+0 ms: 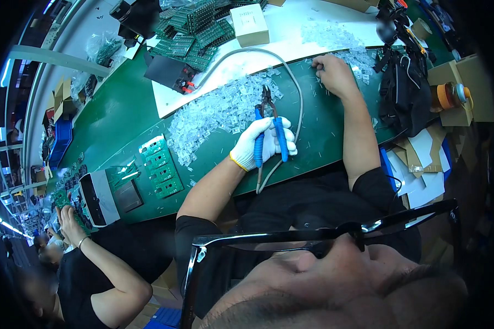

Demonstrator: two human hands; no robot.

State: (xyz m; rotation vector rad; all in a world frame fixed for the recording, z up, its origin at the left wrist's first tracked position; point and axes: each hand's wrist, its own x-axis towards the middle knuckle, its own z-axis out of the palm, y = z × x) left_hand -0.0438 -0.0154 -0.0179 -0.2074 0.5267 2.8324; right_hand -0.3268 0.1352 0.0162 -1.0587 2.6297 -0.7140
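Observation:
My left hand [256, 143], in a white glove, is closed around a pair of cutting pliers [281, 140] with blue ribbed handles. Their dark jaws point away from me over a heap of small clear plastic pieces [208, 118], and the handles are spread. A grey cable [301, 101] loops beside the pliers, its lower end reaching their handles. My bare right hand [335, 74] rests farther right at the edge of the white board, beside another spread of clear pieces [362, 63]. Its fingers are curled in, and whatever they hold, if anything, is too small to make out.
A green circuit-board panel [162, 167] lies left on the green table. Behind are a black box with red terminals [173, 74], stacked boards [192, 33] and a white carton [250, 24]. A black bag [405, 93] is right. A co-worker's hand [70, 226] touches boards at far left.

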